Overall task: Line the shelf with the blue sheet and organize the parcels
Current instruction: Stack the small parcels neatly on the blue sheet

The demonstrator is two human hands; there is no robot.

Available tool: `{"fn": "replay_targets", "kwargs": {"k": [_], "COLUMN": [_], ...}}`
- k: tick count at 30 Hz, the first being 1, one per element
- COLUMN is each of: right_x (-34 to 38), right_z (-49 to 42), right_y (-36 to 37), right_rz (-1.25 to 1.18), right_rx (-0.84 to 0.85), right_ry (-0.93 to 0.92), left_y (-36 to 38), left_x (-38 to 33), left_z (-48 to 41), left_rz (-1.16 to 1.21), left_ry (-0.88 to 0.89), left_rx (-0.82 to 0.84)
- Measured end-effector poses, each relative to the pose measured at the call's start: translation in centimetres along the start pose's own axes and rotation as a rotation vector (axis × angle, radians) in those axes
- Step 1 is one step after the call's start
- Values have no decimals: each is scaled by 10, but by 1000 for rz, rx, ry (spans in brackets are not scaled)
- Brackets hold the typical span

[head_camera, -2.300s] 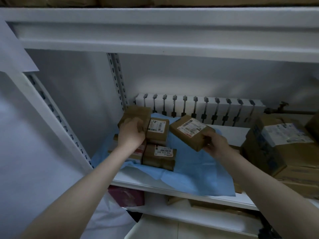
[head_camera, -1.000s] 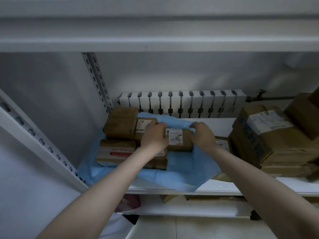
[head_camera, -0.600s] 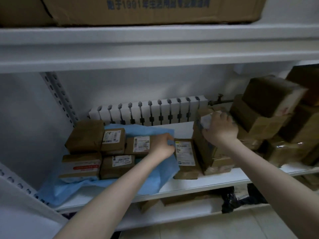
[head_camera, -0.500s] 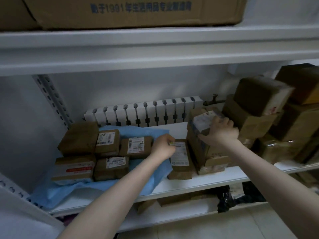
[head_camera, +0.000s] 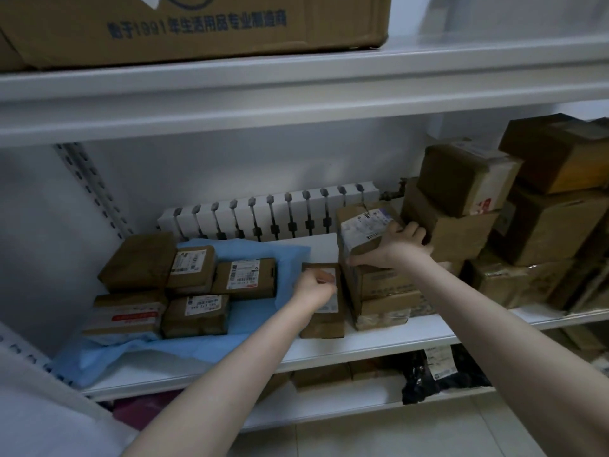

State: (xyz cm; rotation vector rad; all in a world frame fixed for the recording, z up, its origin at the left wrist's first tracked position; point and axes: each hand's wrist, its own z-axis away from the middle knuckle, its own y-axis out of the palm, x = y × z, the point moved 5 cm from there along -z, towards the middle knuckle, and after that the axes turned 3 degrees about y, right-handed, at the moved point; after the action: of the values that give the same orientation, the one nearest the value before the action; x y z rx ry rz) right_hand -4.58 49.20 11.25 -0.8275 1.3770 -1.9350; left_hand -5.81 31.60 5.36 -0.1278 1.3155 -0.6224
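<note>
The blue sheet (head_camera: 257, 311) covers the left part of the white shelf (head_camera: 379, 341), its front edge rumpled. Several small brown parcels (head_camera: 194, 285) lie on it in two rows. Just right of the sheet's edge lies a flat parcel (head_camera: 324, 321) on bare shelf. My left hand (head_camera: 313, 288) rests on it with fingers curled around its upper end. My right hand (head_camera: 392, 249) grips the front of a labelled box (head_camera: 362, 225), which tops a short stack (head_camera: 385, 291) beside the flat parcel.
Larger brown boxes (head_camera: 461, 183) are piled high at the right end of the shelf. A white radiator (head_camera: 270, 212) stands behind the shelf. A big carton (head_camera: 197, 24) sits on the shelf above. Parcels and a black bag (head_camera: 428, 377) lie on the shelf below.
The parcel my right hand held now lies on the sheet beside the others. My view swung right. My left hand went from the sheet's edge onto the flat parcel; my right hand took the labelled box.
</note>
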Motion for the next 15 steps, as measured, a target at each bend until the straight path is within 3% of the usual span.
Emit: {"fn": "replay_targets", "kwargs": {"k": [4, 8, 15], "right_x": [-1, -1, 37], "right_z": [0, 8, 37], "right_y": [4, 4, -16], "right_rz": [-39, -84, -193], "right_rx": [0, -147, -331], "right_ry": [6, -22, -283], "left_y": [4, -3, -37], "left_x": [0, -4, -8], "left_z": [8, 15, 19], "left_rz": [30, 93, 221], "left_ry": [-38, -67, -98], "left_rx": [18, 15, -73]}}
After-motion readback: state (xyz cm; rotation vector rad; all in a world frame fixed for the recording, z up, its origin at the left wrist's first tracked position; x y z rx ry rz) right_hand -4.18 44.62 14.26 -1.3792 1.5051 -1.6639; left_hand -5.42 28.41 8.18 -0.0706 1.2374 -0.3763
